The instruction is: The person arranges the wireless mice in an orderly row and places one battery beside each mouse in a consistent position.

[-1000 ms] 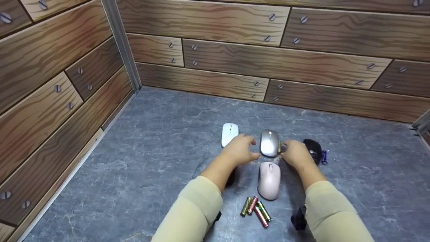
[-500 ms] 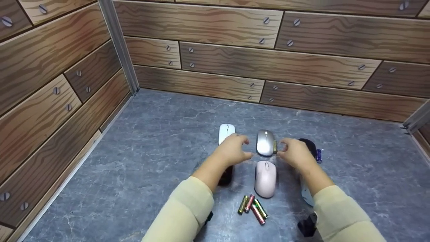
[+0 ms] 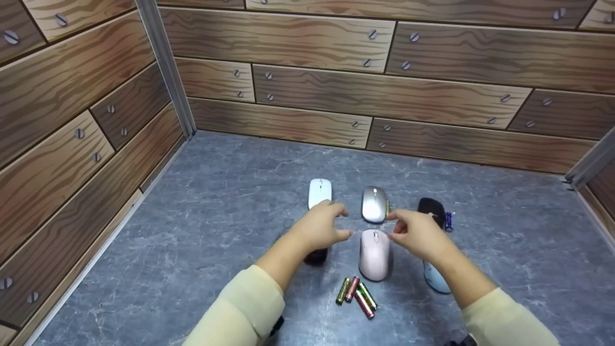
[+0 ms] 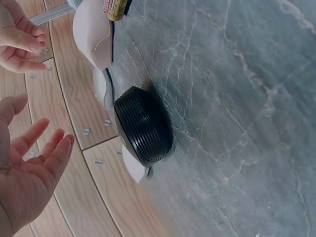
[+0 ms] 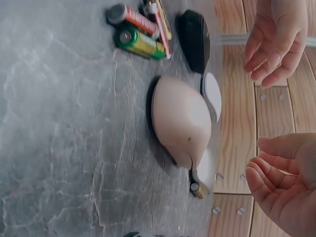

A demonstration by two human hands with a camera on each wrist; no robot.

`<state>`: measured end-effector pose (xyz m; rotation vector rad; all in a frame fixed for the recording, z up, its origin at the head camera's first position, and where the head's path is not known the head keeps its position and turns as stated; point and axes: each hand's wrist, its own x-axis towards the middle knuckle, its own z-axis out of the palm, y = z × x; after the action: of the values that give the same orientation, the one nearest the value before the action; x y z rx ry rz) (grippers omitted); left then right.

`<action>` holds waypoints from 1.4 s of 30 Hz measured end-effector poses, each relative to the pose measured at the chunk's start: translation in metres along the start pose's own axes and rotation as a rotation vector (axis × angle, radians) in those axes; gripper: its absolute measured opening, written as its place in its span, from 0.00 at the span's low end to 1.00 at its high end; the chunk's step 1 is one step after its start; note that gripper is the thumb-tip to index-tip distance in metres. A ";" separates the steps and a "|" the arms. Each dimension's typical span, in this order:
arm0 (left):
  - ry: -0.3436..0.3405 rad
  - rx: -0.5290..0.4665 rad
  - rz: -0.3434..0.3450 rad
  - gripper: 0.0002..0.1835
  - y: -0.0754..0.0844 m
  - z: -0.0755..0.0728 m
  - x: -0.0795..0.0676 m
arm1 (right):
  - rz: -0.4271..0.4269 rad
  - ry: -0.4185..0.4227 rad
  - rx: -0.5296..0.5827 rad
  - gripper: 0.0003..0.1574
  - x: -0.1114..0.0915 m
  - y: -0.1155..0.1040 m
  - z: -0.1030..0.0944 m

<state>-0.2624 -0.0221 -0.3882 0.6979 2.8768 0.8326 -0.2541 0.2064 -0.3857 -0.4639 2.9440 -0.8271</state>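
My left hand (image 3: 321,226) hovers between the white mouse (image 3: 319,191) and the pink mouse (image 3: 374,254), thumb and fingers spread apart with nothing between them. Below its wrist, a black mouse (image 3: 316,256) is partly covered in the head view; its ribbed side shows in the left wrist view. My right hand (image 3: 417,233) is held above the table, fingers loosely bent and holding nothing, just right of the pink mouse. Behind that stands a silver mouse (image 3: 374,204), a gold battery (image 3: 388,207) lying along its right side.
Several red, gold and green batteries (image 3: 356,296) lie loosely in front of the pink mouse. At the right are another black mouse (image 3: 431,210), blue batteries (image 3: 449,221) and a light blue mouse (image 3: 436,278) partly under the forearm. Wood-patterned walls (image 3: 288,86) bound the grey tabletop (image 3: 230,192).
My right hand has moved away from the gold battery beside the silver mouse, back toward me, uncovering the light blue mouse. My left hand has drawn slightly left and nearer. The camera has shifted a little.
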 end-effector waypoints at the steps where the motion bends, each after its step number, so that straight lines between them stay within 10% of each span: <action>1: 0.001 0.001 0.002 0.21 0.000 0.000 -0.002 | -0.004 -0.004 0.002 0.20 -0.002 -0.002 0.001; 25: -0.032 0.017 0.091 0.22 0.003 0.010 -0.045 | -0.366 -0.241 0.001 0.18 -0.048 -0.009 0.056; 42: -0.029 0.008 0.088 0.21 -0.003 0.014 -0.050 | -0.333 -0.327 -0.017 0.23 -0.052 -0.009 0.063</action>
<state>-0.2165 -0.0394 -0.4043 0.8358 2.8433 0.8143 -0.1944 0.1828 -0.4371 -1.0053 2.6088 -0.6727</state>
